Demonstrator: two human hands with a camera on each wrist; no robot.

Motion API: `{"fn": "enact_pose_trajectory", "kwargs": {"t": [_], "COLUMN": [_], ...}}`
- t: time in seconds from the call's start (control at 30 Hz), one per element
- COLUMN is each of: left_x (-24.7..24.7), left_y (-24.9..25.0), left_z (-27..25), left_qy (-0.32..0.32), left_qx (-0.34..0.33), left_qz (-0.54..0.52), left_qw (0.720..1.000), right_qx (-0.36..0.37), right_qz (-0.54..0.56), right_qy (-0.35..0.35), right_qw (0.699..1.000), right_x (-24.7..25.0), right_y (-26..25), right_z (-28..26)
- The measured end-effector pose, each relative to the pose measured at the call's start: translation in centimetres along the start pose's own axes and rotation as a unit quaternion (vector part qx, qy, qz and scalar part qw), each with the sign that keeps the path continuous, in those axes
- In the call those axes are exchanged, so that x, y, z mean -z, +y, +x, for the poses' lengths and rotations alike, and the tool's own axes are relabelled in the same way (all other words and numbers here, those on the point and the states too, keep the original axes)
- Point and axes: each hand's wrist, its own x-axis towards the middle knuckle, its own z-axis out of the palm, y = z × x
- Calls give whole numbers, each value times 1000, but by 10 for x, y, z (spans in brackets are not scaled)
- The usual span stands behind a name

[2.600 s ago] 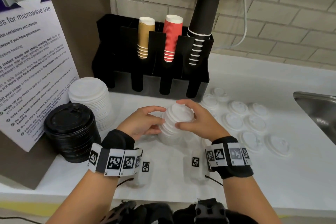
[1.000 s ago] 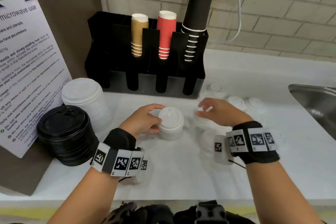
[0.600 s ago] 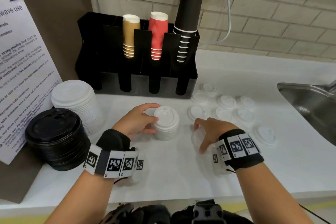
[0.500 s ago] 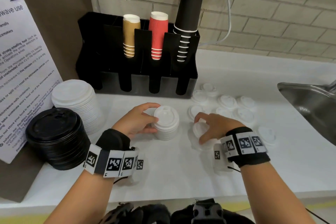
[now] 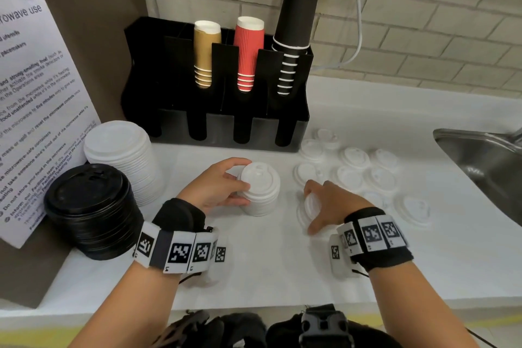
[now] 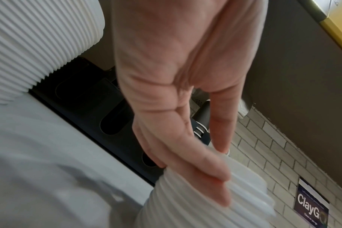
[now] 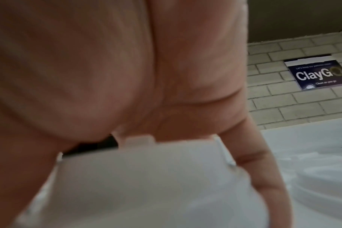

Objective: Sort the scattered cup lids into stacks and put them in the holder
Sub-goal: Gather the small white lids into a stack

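Left hand (image 5: 219,186) curls round the side of the small white lid stack (image 5: 261,192), thumb on the near side and fingers over the far rim — judged a steadying grip, so the column stays square while more lids are added; the left wrist view shows the fingers (image 6: 205,172) lying against the ribbed edges of that stack. The stack stands on the white counter (image 5: 282,268), in front of the black holder (image 5: 175,87), not yet in it. Right hand (image 5: 330,206) is arched over a loose white lid (image 5: 309,206) just right of the stack, fingertips and thumb closed on its rim; the lid is tilted up on edge, judged a pick-up in progress, since a flat lid offers little to pinch. Right wrist view confirms a lid (image 7: 146,177) under the palm, though blur hides the exact contact. The remaining scattered lids (image 5: 353,167) lie flat in a loose cluster between the holder's right end and the sink (image 5: 485,158) — near the right hand. The holder's upper slots carry tan, red and black cups (image 5: 245,54). A tall white lid stack (image 5: 121,155) and a black lid stack (image 5: 90,212) stand at left, touching or nearly so, apparently sorted by type but not yet put in the holder.
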Motion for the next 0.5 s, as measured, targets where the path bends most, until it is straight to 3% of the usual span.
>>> {"fn": "enact_pose_trajectory", "kwargs": {"t": [0.1, 0.2, 0.37, 0.5], "left_x": [1, 1, 0, 1], "left_y": [-1, -1, -1, -1], "left_z": [0, -1, -1, 0], "left_qy": [-2, -3, -2, -3], "left_qx": [-1, -4, 1, 6], "left_qz": [-1, -1, 0, -21], "left_qw": [1000, 1000, 1000, 1000], "right_qx": [8, 63, 217, 246], "right_qz": [13, 96, 293, 321], "right_qy": [3, 56, 154, 159], "right_qw": [1000, 992, 918, 901], "right_x": [8, 28, 45, 29], "right_y": [2, 2, -27, -48], "right_z": [0, -5, -14, -4]}}
